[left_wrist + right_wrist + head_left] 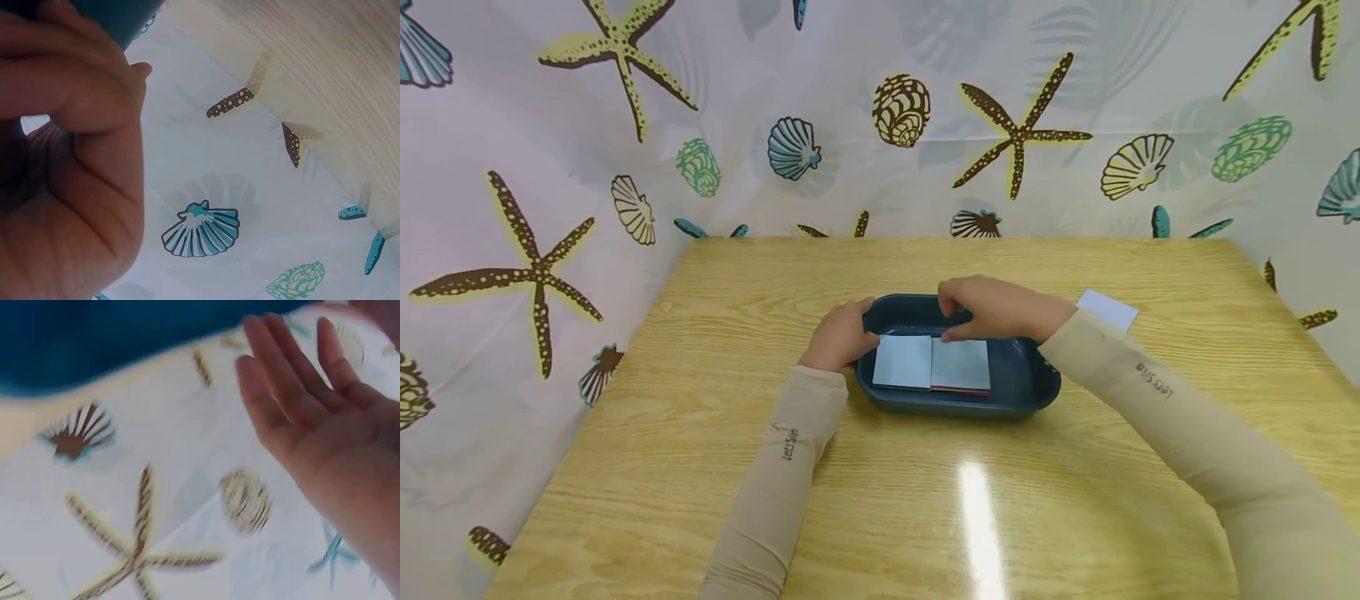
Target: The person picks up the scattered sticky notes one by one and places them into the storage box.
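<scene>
A dark blue oblong tub (955, 408) stands on the wooden table. Inside it lie two square paper stacks side by side: a pale blue left one (902, 362) and a slightly darker right one (961, 367) with red at its lower edge. My left hand (838, 335) grips the tub's left end, fingers curled at the rim; the left wrist view shows this hand (75, 137) close up against the blue wall. Above the tub's back half hovers my right hand (988, 308), thumb near the right stack. Its fingers (284, 394) are loosely bent and hold nothing in the right wrist view.
A white sheet of paper (1107, 309) lies on the wooden table (700, 467) behind my right forearm, partly covered by the sleeve. Cloth (850, 67) printed with shells and starfish hangs along the back and both sides of the table.
</scene>
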The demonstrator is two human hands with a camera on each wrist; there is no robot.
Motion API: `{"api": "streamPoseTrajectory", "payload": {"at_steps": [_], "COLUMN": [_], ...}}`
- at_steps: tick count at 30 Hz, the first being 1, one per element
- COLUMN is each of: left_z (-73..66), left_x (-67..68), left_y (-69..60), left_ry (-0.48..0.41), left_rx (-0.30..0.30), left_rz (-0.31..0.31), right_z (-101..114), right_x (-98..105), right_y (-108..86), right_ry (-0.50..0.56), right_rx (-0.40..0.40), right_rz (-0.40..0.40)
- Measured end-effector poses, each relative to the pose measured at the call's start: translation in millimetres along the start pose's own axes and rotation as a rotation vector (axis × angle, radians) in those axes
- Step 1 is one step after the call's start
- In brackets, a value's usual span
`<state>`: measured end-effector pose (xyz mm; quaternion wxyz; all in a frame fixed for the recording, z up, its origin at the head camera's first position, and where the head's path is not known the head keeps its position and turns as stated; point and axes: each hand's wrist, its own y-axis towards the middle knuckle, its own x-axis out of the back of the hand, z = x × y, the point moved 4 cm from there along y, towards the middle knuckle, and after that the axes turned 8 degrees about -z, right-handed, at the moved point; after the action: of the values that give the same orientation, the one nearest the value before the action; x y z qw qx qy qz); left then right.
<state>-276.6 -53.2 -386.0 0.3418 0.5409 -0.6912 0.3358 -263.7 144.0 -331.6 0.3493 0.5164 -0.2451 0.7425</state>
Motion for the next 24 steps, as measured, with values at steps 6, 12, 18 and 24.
{"api": "streamPoseTrajectory", "payload": {"at_steps": [6,12,18,24], "left_z": [2.4,2.7,1.4,-0.4], "left_x": [0.5,2.6,2.4,1.2], "left_y": [0.5,0.4,0.2,0.2], "left_ry": [0.008,0.018,0.014,0.014], "left_rx": [-0.015,-0.018,-0.008,0.003], "left_rz": [-0.006,-0.01,-0.005,0.005], "right_z": [-47.2,-106.2,-153.3,-182.7], "right_x": [34.3,35.3,18.8,2.2], "right_y": [-18.3,-43.4,-73.4,-95.4], "right_ry": [-0.025,-0.116,-0.173,-0.11], "right_rx": [-0.098,-0.281,-0.422,-0.523], "right_rz": [-0.229,-0.199,-0.034,0.057]}}
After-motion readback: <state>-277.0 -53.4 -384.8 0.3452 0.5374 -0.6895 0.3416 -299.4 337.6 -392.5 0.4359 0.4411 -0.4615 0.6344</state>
